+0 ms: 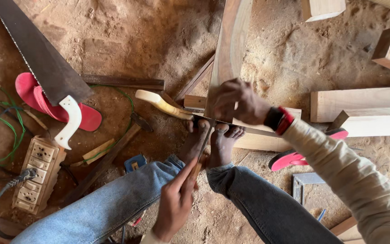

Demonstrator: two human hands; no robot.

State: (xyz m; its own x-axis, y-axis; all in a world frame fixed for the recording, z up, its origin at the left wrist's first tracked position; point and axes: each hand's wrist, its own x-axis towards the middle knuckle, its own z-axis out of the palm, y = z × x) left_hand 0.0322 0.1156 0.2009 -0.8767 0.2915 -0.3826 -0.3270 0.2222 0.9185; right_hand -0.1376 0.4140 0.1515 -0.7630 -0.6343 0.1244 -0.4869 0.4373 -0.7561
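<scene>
I sit on the sawdust floor in blue jeans, my bare feet (213, 142) pressed together around a hand saw with a pale yellow handle (161, 104). Its thin blade (253, 128) runs to the right, on edge. My right hand (238, 104) curls over the top of the blade, at the foot of a dark curved plank (230, 43). My left hand (174, 203) grips a thin file-like tool (203, 143) that points up between my feet to the blade.
A second saw with a white handle (46, 63) lies at the left over a red flip-flop (34, 97). Another flip-flop (294, 158) lies at the right. Nearby are a power strip (37, 174), green wire (5, 122), a metal square (301, 185) and pale wood blocks (362, 104).
</scene>
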